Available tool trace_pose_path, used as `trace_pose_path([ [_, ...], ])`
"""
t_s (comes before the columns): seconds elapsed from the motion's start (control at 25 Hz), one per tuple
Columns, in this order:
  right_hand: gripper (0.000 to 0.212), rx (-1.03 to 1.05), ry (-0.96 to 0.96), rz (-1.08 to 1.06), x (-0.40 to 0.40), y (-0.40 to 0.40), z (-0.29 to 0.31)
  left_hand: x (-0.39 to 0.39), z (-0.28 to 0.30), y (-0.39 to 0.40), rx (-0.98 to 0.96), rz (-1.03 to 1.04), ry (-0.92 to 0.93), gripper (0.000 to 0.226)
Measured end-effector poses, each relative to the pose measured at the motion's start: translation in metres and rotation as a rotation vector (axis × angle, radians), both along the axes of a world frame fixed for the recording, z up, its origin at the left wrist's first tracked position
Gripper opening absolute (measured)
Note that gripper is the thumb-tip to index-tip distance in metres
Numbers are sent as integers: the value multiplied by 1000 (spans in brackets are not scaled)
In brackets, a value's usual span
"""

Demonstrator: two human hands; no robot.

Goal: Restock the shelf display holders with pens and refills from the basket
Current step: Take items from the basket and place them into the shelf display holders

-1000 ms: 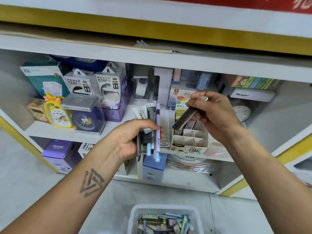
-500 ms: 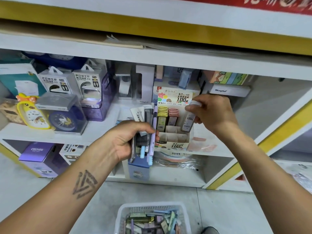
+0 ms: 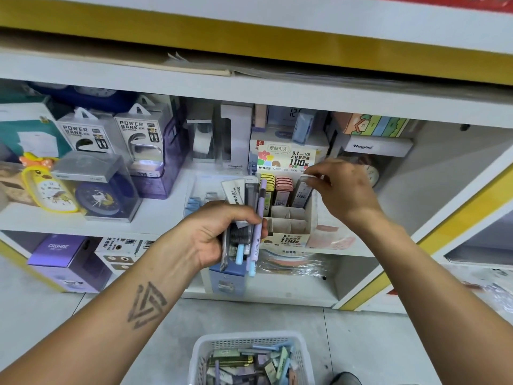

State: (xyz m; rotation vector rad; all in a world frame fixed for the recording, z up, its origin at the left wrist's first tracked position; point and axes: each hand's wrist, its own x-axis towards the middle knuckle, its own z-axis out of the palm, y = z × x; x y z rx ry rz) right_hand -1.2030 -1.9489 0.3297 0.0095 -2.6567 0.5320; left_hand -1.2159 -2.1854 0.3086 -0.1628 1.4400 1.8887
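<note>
Touching R grip (image 3: 342,190): refill case (image 3: 301,191)

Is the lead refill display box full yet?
No. The display box holds yellow, pink and grey cases in its back row only; the front compartments show bare cardboard.

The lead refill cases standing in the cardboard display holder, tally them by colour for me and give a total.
Yellow lead refill cases: 1
Pink cases: 1
Grey case, under the right hand: 1
Total: 3, all in the back row of the display holder.
</note>
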Motion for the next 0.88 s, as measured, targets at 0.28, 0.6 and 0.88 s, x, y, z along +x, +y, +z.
trace_pose_path([
  [0.28, 19, 136, -20, -49, -3, -7, -6, 1, -2, 0, 6, -23, 0, 19],
  [0.6, 14, -854, -499, 161, 7, -57, 6, 4, 1, -2, 1, -33, 17, 21],
  [0.88, 16, -1165, -470, 165, 1, -58, 11, 0, 7, -13, -7, 60, 21, 21],
])
